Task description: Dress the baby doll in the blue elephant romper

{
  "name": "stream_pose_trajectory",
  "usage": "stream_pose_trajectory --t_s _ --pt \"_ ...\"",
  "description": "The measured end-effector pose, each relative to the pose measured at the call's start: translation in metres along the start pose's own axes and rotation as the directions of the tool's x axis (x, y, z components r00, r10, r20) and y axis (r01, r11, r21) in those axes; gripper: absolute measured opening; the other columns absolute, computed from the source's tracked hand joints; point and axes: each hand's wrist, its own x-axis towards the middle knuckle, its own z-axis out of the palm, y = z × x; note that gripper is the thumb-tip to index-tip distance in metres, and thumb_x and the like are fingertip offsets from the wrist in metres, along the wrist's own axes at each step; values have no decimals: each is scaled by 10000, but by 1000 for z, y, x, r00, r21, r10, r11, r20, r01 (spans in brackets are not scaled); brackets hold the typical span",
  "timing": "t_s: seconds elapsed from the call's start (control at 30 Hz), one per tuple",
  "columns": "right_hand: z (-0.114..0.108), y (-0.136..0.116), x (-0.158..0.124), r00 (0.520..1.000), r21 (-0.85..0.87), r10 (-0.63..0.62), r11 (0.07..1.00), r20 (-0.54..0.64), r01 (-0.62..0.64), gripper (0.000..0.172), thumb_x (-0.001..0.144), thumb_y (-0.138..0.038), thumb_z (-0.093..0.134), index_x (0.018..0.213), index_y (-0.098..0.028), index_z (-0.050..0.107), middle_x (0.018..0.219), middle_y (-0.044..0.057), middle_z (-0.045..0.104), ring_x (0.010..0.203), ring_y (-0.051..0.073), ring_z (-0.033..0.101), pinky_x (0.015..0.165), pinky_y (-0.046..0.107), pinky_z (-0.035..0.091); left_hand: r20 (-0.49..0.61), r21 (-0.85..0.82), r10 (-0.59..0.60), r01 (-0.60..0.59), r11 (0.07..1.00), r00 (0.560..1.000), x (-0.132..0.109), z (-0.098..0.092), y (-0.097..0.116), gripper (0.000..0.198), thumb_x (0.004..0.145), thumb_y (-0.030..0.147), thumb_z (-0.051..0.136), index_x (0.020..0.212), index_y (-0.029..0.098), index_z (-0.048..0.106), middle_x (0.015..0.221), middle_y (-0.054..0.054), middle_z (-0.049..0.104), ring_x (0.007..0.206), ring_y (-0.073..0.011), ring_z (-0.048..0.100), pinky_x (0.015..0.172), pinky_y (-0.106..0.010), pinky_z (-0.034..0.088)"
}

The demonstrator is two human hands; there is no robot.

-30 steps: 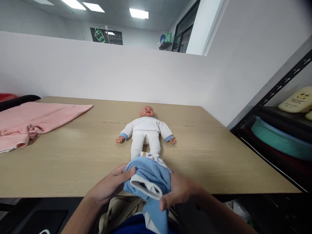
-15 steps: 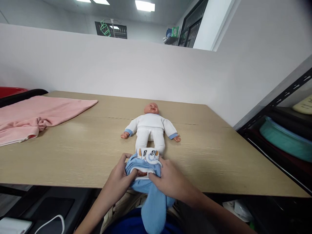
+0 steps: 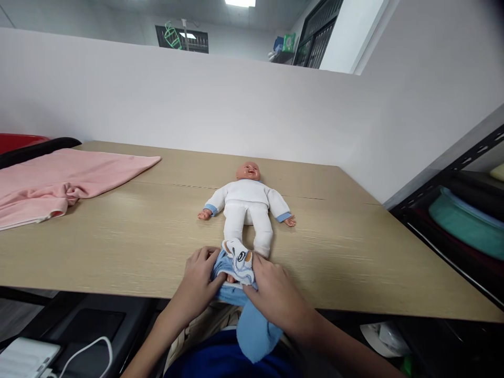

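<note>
Both hands have pushed blue garment onto doll's feet.

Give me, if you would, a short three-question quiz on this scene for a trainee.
1. True or false: the doll lies face up on the table.
2. How many hands grip the blue garment at the doll's feet? A none; B one; C two.
3. Fill in: the cloth at the table's left end is coloured ___.
Key: 1 true. 2 C, the left hand and the right hand. 3 pink.
</note>
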Motion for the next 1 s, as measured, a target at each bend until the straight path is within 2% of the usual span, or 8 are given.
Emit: stream_pose_trajectory --t_s 0.07,0.17,0.27,0.43,0.63,0.77,0.87,1.0 --pt "1 3 0 1000 42 -12 999 1 12 411 891 -132 614 1300 -159 632 1286 172 750 1195 382 722 967 442 528 16 -177 9 -6 984 1000 -1 0 -3 408 941 260 578 1342 213 635 1344 -139 683 1282 -367 586 1126 -533 437" --pt "3 9 3 999 161 -21 987 -32 25 618 846 -100 620 1453 -180 533 1301 148 761 1180 357 735 940 409 528 77 -425 -7 39 904 997 -3 -1 -4 391 1005 258 557 1393 210 564 1309 -102 692 1254 -308 612 1100 -424 461" --pt "7 15 6 997 269 18 963 -74 3 730 832 -109 647 1531 -200 458 1305 136 769 1136 353 749 898 402 531 85 -537 -15 59 841 996 -4 -3 -3 363 1037 260 569 1398 222 546 1312 -74 689 1257 -275 606 1081 -352 457" --pt "13 22 8 989 383 40 923 -144 18 641 853 -115 648 1473 -210 516 1284 127 791 1137 343 759 897 401 535 74 -579 9 35 815 997 -1 -6 0 332 1059 286 580 1380 205 559 1370 -86 662 1238 -253 600 1096 -328 438" --pt "22 34 12 970 343 66 939 -234 19 461 875 -201 676 1335 -188 639 1205 154 811 1076 366 772 882 429 551 97 -511 22 30 859 995 9 -8 -6 255 1068 330 581 1283 198 620 1262 -82 695 1168 -262 617 1063 -354 469" --pt "25 43 19 937 368 -4 919 -350 141 250 884 -163 631 1112 -228 711 1095 86 814 977 283 760 853 363 550 74 -400 157 -115 909 985 18 -15 -11 362 1074 357 581 1405 223 640 1490 -138 614 1418 -324 507 1244 -467 368" --pt "22 50 26 935 414 -39 889 -354 193 104 880 -177 640 950 -227 699 906 45 802 797 237 725 745 323 534 81 -406 227 -176 897 971 26 -25 -11 415 1071 386 604 1467 265 635 1634 -127 507 1554 -334 392 1314 -486 292" --pt "7 60 44 921 338 -166 895 -353 291 146 860 -148 626 960 -210 712 1016 68 789 897 245 712 836 349 543 142 -521 196 -95 848 970 45 -37 -12 456 1010 423 726 1416 227 656 1510 -128 629 1417 -321 550 1239 -434 395"
